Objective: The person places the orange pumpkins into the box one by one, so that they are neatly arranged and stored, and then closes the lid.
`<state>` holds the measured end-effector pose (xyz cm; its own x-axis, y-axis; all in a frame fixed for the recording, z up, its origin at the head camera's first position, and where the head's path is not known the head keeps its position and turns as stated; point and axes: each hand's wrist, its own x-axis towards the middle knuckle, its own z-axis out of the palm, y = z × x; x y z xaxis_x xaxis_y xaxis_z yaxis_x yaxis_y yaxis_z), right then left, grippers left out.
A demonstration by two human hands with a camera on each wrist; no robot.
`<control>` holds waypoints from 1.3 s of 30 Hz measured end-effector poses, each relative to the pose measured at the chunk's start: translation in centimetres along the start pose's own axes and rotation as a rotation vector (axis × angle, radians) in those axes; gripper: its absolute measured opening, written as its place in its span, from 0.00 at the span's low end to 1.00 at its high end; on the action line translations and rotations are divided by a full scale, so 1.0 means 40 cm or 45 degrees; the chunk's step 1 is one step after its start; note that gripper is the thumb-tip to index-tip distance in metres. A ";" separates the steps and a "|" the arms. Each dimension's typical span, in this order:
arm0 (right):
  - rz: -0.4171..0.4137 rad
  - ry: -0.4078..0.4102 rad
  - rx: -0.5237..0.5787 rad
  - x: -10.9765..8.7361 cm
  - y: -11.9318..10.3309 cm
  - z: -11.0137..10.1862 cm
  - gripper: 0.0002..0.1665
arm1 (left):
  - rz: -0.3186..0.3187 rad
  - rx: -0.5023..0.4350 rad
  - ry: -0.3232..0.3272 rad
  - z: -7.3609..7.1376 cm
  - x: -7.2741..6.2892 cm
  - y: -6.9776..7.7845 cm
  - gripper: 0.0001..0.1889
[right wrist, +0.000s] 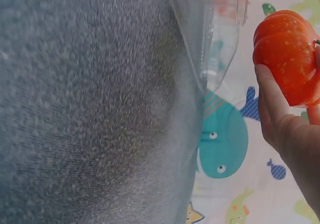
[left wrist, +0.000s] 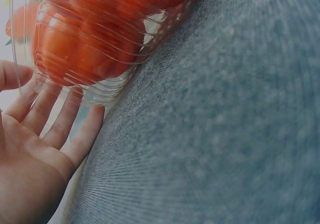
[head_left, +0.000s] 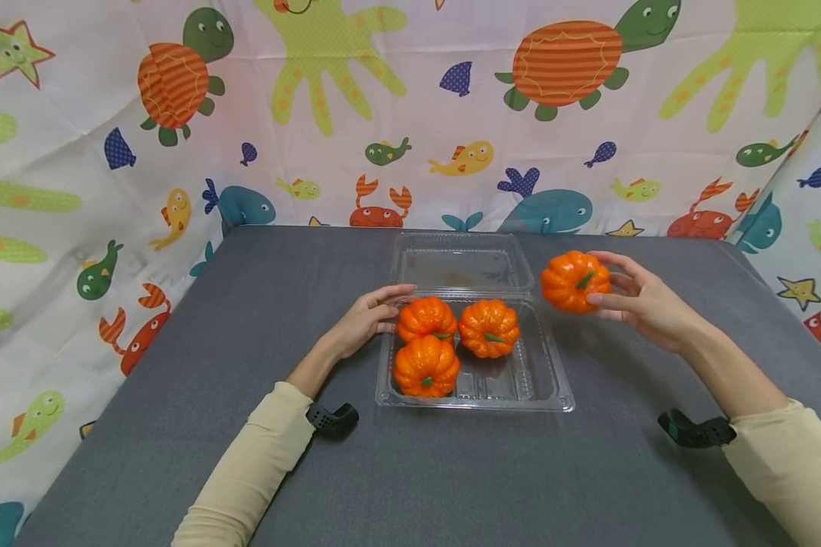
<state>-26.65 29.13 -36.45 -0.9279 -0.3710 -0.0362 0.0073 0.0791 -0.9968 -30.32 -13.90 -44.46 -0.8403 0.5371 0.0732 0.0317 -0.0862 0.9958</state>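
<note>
A small orange pumpkin (head_left: 575,282) with a green stem is held up by my right hand (head_left: 646,302), to the right of a clear plastic container (head_left: 520,404). The thumb and fingers grip its right side. In the right wrist view the same pumpkin (right wrist: 285,53) is raised off the table. My left hand (head_left: 366,323) touches the container's left side. From the left wrist view, the fairly straight fingers (left wrist: 62,124) rest against the ribbed wall. Inside the container sit three more pumpkins: one back left (head_left: 426,317), one front left (head_left: 427,368) and one back right (head_left: 489,330).
The container's hinged lid (head_left: 461,262) lies folded back behind it. Grey cloth covers the table (head_left: 492,479). A curtain (head_left: 438,114) printed with sea animals hangs at the back and both sides. Black bands (head_left: 698,431) are on both wrists.
</note>
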 end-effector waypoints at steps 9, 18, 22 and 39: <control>0.014 0.006 -0.150 -0.030 -0.014 0.053 0.35 | -0.012 0.005 0.008 0.002 -0.004 0.000 0.26; -0.124 -0.197 -0.052 -0.045 -0.016 0.102 0.35 | -0.007 0.007 0.011 0.000 -0.003 -0.003 0.26; -0.132 -0.227 -0.101 -0.053 -0.014 0.130 0.36 | -0.007 0.006 0.009 -0.001 -0.004 -0.003 0.26; -0.142 -0.295 -0.217 -0.075 -0.016 0.217 0.36 | -0.002 -0.002 0.010 0.002 -0.001 0.002 0.26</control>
<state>-20.65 22.16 -36.32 -0.8098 -0.5855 0.0378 -0.1704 0.1730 -0.9701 -30.25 -13.86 -44.37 -0.8444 0.5309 0.0711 0.0292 -0.0868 0.9958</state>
